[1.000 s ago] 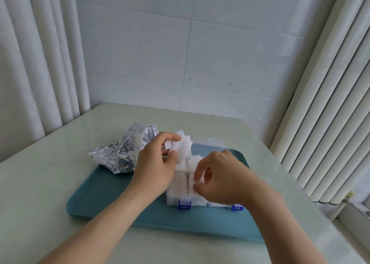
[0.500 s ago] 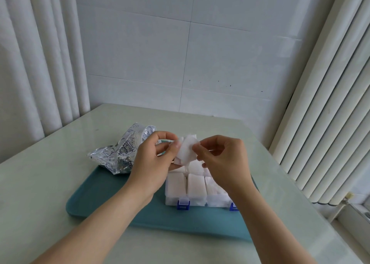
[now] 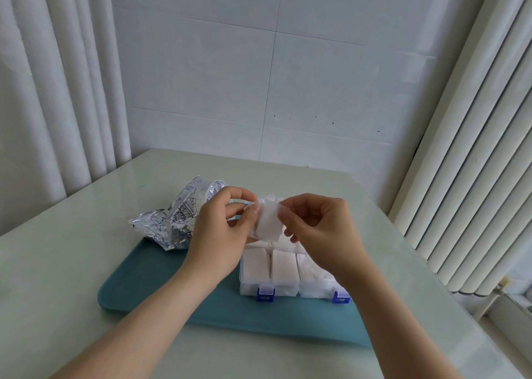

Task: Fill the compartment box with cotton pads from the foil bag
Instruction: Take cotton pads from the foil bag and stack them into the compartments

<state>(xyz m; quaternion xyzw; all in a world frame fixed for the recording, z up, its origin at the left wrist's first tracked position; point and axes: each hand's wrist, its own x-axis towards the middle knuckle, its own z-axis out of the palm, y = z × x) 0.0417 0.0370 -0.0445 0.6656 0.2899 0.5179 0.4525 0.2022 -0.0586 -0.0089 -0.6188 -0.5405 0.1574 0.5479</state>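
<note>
Left hand (image 3: 221,229): raised over the far part of the box with its back to the camera. The thumb and forefinger are curled and pinch the left edge of the cotton pad (image 3: 267,223). The other fingers are folded behind it.
Left forearm: bare, enters from the lower left and crosses the near edge of the tray (image 3: 161,281).
Right hand (image 3: 322,229): raised level with the left, wrist bent. The thumb and forefinger pinch the pad's upper right edge. The other fingers are loosely curled below, and their tips are near the pad's lower right corner.
Right forearm: bare, enters from the lower right and passes over the box's near right corner.
Cotton pad: white, roughly square, held in the air between the two hands. It hangs above the box's far row, clear of it. Cannot tell if it is one layer or several.
Compartment box (image 3: 288,289): clear plastic, sits on the tray right of centre. Three near compartments are visible, each packed with stacked pads (image 3: 283,265). The far row is mostly hidden by the hands.
Latches: two blue clips (image 3: 265,293) (image 3: 340,296) on the near wall.
Foil bag (image 3: 172,220): crumpled silver with blue print, lies at the tray's far left corner, just behind the left hand.
Tray: teal, rests on a pale glossy table (image 3: 57,263).
Surroundings: white curtains on both sides, tiled wall behind.
</note>
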